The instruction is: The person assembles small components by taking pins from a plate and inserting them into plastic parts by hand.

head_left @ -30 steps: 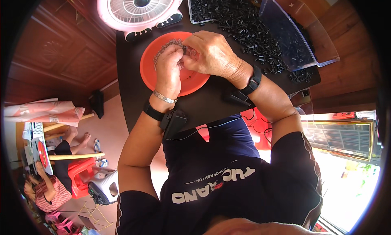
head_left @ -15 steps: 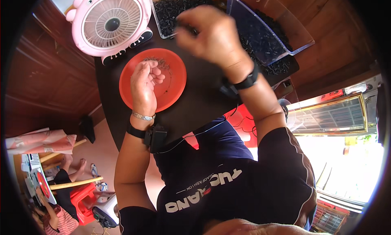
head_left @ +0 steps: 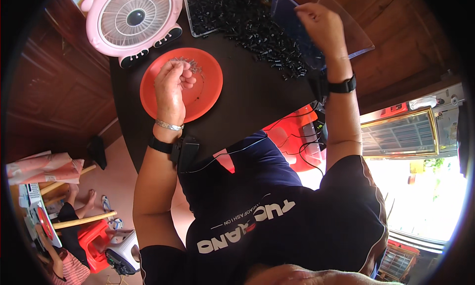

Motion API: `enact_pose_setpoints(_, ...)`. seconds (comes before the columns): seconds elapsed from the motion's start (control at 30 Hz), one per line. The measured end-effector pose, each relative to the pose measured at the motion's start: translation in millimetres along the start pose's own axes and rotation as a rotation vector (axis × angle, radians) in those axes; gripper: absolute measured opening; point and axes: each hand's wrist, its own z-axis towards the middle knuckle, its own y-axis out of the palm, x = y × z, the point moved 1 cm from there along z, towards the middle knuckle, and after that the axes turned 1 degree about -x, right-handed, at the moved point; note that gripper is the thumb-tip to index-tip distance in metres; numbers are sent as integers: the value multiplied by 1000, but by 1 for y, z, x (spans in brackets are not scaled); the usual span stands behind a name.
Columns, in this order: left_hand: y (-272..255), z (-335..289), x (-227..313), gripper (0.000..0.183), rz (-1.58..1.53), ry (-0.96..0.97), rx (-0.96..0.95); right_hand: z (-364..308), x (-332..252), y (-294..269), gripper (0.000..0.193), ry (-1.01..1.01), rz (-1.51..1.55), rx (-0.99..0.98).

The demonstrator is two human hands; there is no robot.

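Above the round orange-red plate (head_left: 210, 99), my left hand (head_left: 170, 87) hovers with its fingers curled in; whether it holds anything is hidden. Small thin metallic pieces (head_left: 193, 66) lie in the far part of that plate. My right hand (head_left: 327, 33) is over the clear plastic bin (head_left: 354, 33) at the far right. Its fingers are bent together, and what they hold, if anything, cannot be made out. Between the hands, farther back, spreads a heap of small black cylindrical parts (head_left: 267, 40).
A pink animal-shaped fan (head_left: 111, 40) stands at the far left. Beside it, a clear tray (head_left: 202, 34) holds more black parts. Cables (head_left: 302, 136) hang by the table's right edge, near a red stool (head_left: 284, 136). Another person (head_left: 74, 265) sits at lower left.
My right hand has swung right, from above the black parts to the clear bin. The bin's contents no longer show, and more black parts lie on the table. My left hand keeps its place over the plate.
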Motion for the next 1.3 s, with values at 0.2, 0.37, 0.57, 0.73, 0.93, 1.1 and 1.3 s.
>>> enact_pose_setpoints(0.2, -1, -3, 1, 17, 20, 5, -5, -37, -32, 45, 15, -67, 154, -525)
enact_pose_setpoints(0.37, -1, 0, 0, 17, 23, -5, -15, -47, -26, 77, 22, -188, 77, -715)
enact_pose_setpoints(0.57, 0, -1, 1, 18, 30, -14, -11, -43, -34, 88, 25, -206, -52, -797)
enact_pose_setpoints(0.73, 4, -3, 2, 20, 126, -79, -85, -40, -71, 74, 19, -106, 536, -727)
enact_pose_setpoints(0.93, 8, -6, -3, 27, 138, -154, -175, -34, -127, 78, 20, -313, 753, -684)
enact_pose_setpoints(1.1, -3, 2, 0, 29, 57, -96, -140, -24, -149, 94, 22, -487, 719, -533)
enact_pose_setpoints(1.3, -13, 9, 10, 23, -125, -5, -84, -19, -172, 109, 21, -426, 712, -438)
